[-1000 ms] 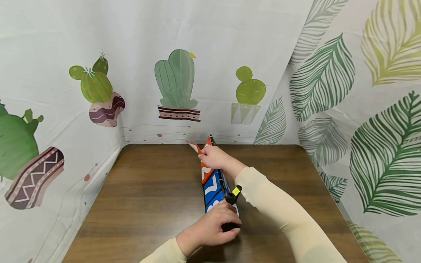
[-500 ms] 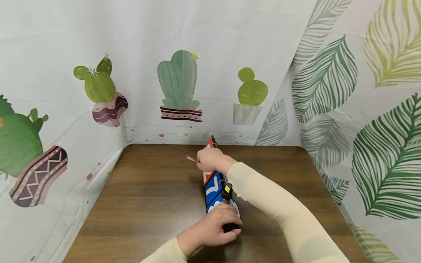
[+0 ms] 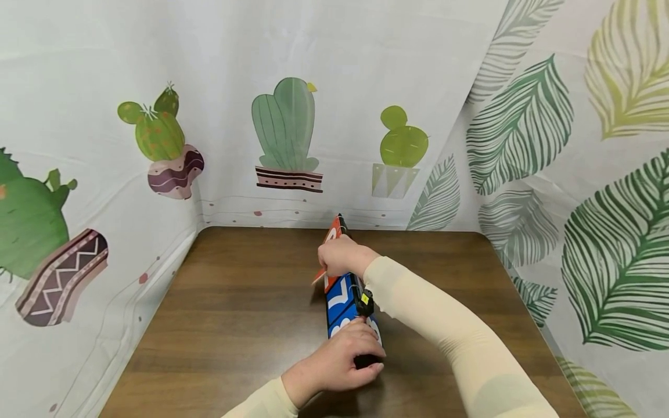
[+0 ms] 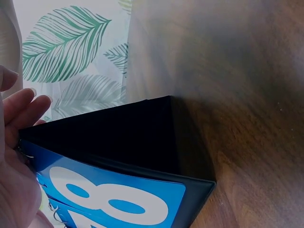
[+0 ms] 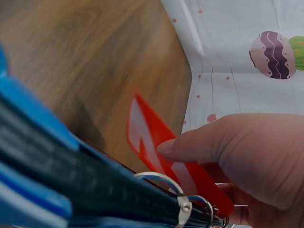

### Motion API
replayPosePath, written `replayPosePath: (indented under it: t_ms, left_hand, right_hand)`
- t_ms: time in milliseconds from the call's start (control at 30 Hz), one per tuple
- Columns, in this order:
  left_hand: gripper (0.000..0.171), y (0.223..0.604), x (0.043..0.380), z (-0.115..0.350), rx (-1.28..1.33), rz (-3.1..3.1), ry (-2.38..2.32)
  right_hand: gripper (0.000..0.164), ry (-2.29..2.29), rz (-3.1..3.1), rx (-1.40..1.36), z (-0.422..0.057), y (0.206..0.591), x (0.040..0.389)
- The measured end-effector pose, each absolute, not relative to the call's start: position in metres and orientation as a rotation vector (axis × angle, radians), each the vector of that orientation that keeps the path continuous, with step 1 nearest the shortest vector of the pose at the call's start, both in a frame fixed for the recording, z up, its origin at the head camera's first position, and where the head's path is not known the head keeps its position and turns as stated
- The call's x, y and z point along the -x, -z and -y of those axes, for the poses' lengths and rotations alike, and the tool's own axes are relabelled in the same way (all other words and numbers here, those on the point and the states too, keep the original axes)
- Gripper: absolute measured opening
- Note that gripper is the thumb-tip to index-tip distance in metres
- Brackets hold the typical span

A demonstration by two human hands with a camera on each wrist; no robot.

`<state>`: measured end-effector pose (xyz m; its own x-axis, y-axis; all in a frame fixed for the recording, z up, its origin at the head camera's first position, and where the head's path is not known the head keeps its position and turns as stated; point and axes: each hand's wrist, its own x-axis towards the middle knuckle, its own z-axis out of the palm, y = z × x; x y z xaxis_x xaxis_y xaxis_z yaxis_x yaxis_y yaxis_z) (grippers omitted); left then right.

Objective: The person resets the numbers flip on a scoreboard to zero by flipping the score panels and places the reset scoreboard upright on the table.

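Observation:
A flip scoreboard [image 3: 340,297] stands tent-like on the wooden table, its length running away from me. Blue number cards hang on its near part, red ones on its far part. My left hand [image 3: 347,355] grips the near end at the top ridge. The left wrist view shows the open black triangular end [image 4: 128,133] and a blue card [image 4: 111,199] with a white 8. At the far part, my right hand [image 3: 342,255] pinches a red card [image 5: 142,128] between thumb and fingers. That card hangs on metal rings [image 5: 185,206] and tilts away from the board.
The wooden table [image 3: 235,302] reaches back to a white curtain [image 3: 219,87] printed with cacti. Another curtain with leaf prints [image 3: 512,128] hangs along the right side. A small black device with a yellow label [image 3: 365,298] sits under my right sleeve, over the scoreboard.
My right hand has brought the red card over and down, from raised out to the left to lying lower against the board's left face. The left hand keeps its place.

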<state>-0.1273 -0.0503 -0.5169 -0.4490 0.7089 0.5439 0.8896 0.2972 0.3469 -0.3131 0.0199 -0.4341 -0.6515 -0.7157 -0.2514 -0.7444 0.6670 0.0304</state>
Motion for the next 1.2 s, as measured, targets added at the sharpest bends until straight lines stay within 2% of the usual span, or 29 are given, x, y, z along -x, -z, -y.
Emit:
replayPosePath:
  t_ms: [400, 533, 700, 867, 1033, 1200]
  left_hand:
    - [0.011, 0.516, 0.128, 0.051, 1.454, 2.298, 0.902]
    - [0.011, 0.516, 0.129, 0.051, 1.463, 2.292, 0.902]
    - [0.012, 0.516, 0.128, 0.051, 1.461, 2.333, 0.935]
    - [0.013, 0.514, 0.128, 0.05, 1.464, 2.353, 0.933]
    - [0.013, 0.514, 0.129, 0.05, 1.489, 2.32, 0.903]
    - [0.012, 0.515, 0.129, 0.051, 1.482, 2.311, 0.899]
  right_hand:
    - [0.005, -0.189, -2.663, 1.195, -0.03, 0.429, 0.313]
    - [0.011, 0.078, -2.619, 1.243, -0.039, 0.428, 0.324]
    - [0.013, 0.639, -2.573, 1.262, -0.063, 0.422, 0.34]
    - [0.014, 1.101, -2.578, 0.987, -0.096, 0.436, 0.352]
    - [0.026, 1.354, -2.6, 0.642, -0.122, 0.48, 0.355]
    - [0.041, 1.611, -2.457, 0.31, -0.128, 0.528, 0.347]
